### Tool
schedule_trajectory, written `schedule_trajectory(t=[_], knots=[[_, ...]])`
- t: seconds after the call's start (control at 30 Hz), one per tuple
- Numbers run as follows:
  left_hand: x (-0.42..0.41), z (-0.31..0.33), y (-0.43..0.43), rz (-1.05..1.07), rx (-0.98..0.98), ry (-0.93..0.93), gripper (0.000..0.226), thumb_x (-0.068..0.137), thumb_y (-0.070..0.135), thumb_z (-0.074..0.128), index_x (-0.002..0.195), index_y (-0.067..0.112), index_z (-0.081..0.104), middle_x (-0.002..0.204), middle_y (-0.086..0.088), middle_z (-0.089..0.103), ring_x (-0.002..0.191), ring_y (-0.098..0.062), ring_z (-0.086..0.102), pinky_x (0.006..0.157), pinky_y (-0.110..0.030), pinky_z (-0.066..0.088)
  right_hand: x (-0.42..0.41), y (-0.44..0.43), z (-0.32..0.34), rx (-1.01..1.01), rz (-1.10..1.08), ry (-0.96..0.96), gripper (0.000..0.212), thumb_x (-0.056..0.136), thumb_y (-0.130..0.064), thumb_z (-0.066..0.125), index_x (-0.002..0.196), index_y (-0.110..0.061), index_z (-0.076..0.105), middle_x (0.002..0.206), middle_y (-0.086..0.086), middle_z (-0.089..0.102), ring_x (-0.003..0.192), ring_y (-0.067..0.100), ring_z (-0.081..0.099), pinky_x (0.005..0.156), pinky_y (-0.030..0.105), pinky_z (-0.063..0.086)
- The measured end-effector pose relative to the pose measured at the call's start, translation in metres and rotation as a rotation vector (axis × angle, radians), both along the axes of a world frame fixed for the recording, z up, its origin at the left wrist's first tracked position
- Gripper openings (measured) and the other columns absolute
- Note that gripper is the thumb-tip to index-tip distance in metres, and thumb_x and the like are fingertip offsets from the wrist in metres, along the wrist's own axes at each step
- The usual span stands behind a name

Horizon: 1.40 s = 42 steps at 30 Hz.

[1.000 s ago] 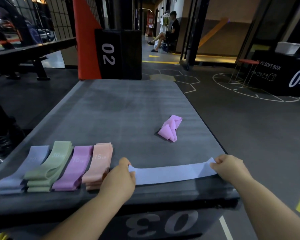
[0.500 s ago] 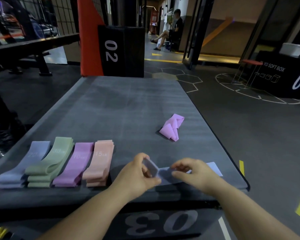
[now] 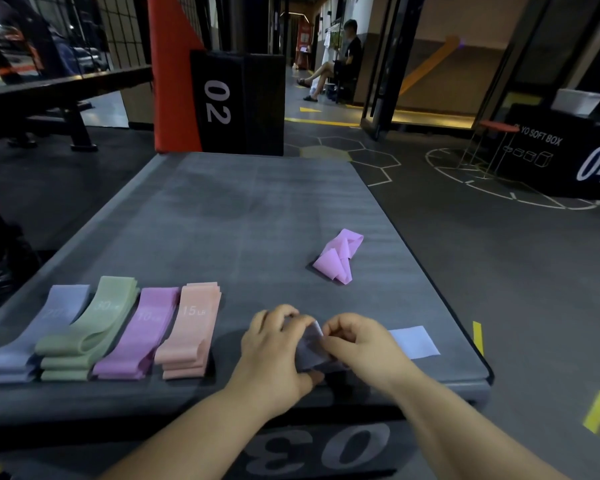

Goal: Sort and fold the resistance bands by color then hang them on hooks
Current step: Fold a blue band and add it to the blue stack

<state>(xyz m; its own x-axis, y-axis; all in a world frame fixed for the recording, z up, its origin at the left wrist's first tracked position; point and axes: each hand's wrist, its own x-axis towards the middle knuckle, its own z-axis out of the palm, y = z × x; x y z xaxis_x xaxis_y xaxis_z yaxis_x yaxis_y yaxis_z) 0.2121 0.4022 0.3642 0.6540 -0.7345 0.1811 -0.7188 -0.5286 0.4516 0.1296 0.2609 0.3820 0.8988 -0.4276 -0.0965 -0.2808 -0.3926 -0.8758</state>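
Dim gym floor surrounds the grey padded tabletop (image 3: 257,202), marked 03 on its front. Both hands meet near its front edge: left hand (image 3: 274,348) and right hand (image 3: 361,344) each hold a pinching grip on the blue band (image 3: 413,341), mid-fold, its free end lying flat to the right. Left of the grip sit four folded stacks (image 3: 101,334); beyond it, a crumpled purple band (image 3: 338,258). Risk (judged): the elastic springs open or folds skewed if either pinch slackens. No hooks are visible.

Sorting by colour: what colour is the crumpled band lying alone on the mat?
Pink-purple crumpled band, clearest in the head view.
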Motion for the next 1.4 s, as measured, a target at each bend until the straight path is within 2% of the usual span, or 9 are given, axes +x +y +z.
schedule_trajectory(t=[0.1,0.2,0.37,0.47,0.8,1.03,1.23,1.3,1.4], knots=[[-0.001,-0.003,-0.003,-0.004,-0.006,0.002,0.064,0.079,0.049,0.064,0.134,0.029,0.037,0.133,0.014,0.04,0.131,-0.01,0.027,0.1,-0.024,0.026,-0.001,0.0,0.004,0.13,0.01,-0.031,0.015,0.087,-0.006,0.061,0.076,-0.016,0.063,0.062,-0.008,0.062,0.054,0.005,0.05,0.055,0.018,0.042],[-0.001,-0.004,-0.003,0.011,-0.043,-0.011,0.06,0.079,0.039,0.064,0.131,0.023,0.038,0.129,0.009,0.045,0.128,-0.015,0.033,0.097,-0.027,0.027,-0.003,-0.003,0.008,0.161,-0.002,-0.051,0.015,0.087,-0.004,0.059,0.076,-0.014,0.063,0.065,-0.003,0.062,0.057,0.009,0.05,0.057,0.021,0.042],[-0.002,0.0,0.002,0.02,0.025,-0.126,0.057,0.08,0.039,0.056,0.131,0.028,0.032,0.127,0.017,0.04,0.123,-0.013,0.028,0.097,-0.028,0.021,-0.004,-0.009,0.011,0.205,-0.06,-0.071,0.016,0.085,-0.001,0.058,0.074,-0.011,0.065,0.06,-0.001,0.059,0.059,0.012,0.048,0.059,0.023,0.042],[-0.001,0.001,0.004,0.028,0.047,-0.122,0.056,0.08,0.038,0.053,0.131,0.03,0.031,0.128,0.017,0.04,0.124,-0.011,0.027,0.101,-0.028,0.02,-0.004,-0.012,0.011,0.23,-0.085,-0.079,0.018,0.085,0.002,0.058,0.073,-0.01,0.065,0.057,-0.001,0.058,0.056,0.012,0.047,0.056,0.021,0.041],[0.002,0.004,0.012,0.049,0.115,-0.117,0.047,0.079,0.039,0.051,0.121,0.031,0.034,0.123,0.016,0.043,0.12,-0.014,0.03,0.1,-0.03,0.023,-0.003,-0.022,0.009,0.211,-0.166,-0.071,0.02,0.086,0.0,0.058,0.07,-0.011,0.063,0.054,-0.005,0.057,0.049,0.006,0.049,0.051,0.017,0.04],[0.005,0.0,0.013,0.051,0.139,-0.123,0.044,0.08,0.044,0.05,0.118,0.03,0.036,0.122,0.015,0.045,0.119,-0.015,0.032,0.1,-0.032,0.025,-0.003,-0.032,0.002,0.162,-0.226,-0.005,0.019,0.085,-0.004,0.061,0.069,-0.014,0.064,0.056,-0.004,0.059,0.054,0.01,0.052,0.056,0.024,0.04],[0.007,-0.006,0.013,0.031,0.187,-0.16,0.048,0.084,0.042,0.045,0.128,0.029,0.034,0.127,0.011,0.045,0.122,-0.017,0.031,0.097,-0.032,0.025,-0.004,-0.039,-0.001,0.098,-0.271,0.033,0.018,0.083,-0.008,0.063,0.067,-0.016,0.064,0.055,-0.007,0.06,0.055,0.01,0.055,0.058,0.024,0.042],[0.009,-0.006,0.011,0.028,0.187,-0.16,0.05,0.085,0.042,0.04,0.132,0.029,0.032,0.13,0.011,0.045,0.123,-0.017,0.031,0.098,-0.033,0.026,-0.004,-0.04,-0.001,0.098,-0.28,0.032,0.018,0.083,-0.007,0.062,0.067,-0.016,0.064,0.054,-0.007,0.06,0.055,0.01,0.055,0.058,0.024,0.041],[0.008,-0.009,0.01,0.004,0.186,-0.171,0.072,0.073,0.048,0.01,0.14,0.029,0.027,0.134,0.011,0.043,0.126,-0.017,0.03,0.101,-0.033,0.026,-0.005,-0.042,0.0,0.099,-0.287,0.029,0.019,0.083,-0.006,0.061,0.066,-0.015,0.064,0.055,-0.005,0.059,0.053,0.009,0.055,0.057,0.023,0.041]])
